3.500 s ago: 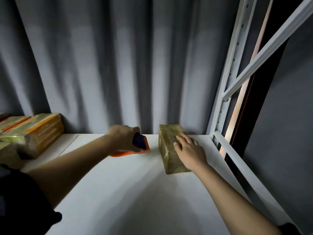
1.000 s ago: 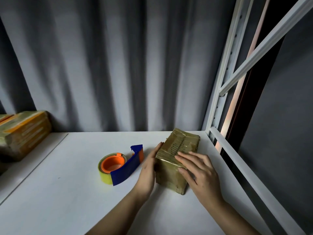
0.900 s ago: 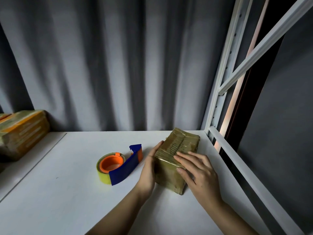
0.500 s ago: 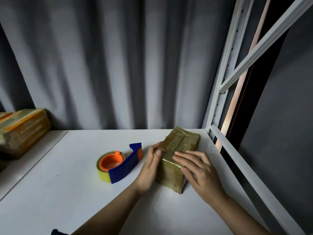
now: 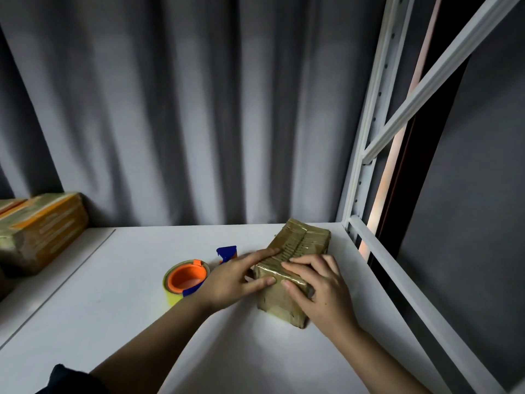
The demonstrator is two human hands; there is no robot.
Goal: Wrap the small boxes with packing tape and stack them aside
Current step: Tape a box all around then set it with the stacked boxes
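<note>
A small box (image 5: 301,241) wrapped in glossy brownish tape lies on the white shelf (image 5: 127,322) near its right back corner. My left hand (image 5: 233,277) lies against the box's left side with straight fingers, its thumb pressing the near face. My right hand (image 5: 324,291) rests over the near top edge, fingers on top and thumb on the near face. Left of the box lies a tape dispenser (image 5: 184,280) with an orange core, a yellowish roll and a blue handle, touched by no hand.
Several wrapped boxes (image 5: 39,228) are stacked at the far left on a separate board. A white rack upright (image 5: 366,155) and low side rail (image 5: 412,294) bound the shelf on the right. A grey curtain (image 5: 199,109) hangs right behind.
3.5 s ago my left hand held the tape dispenser; it now lies on the shelf. Both hands have slid toward the box's near end, thumbs now on its near face.
</note>
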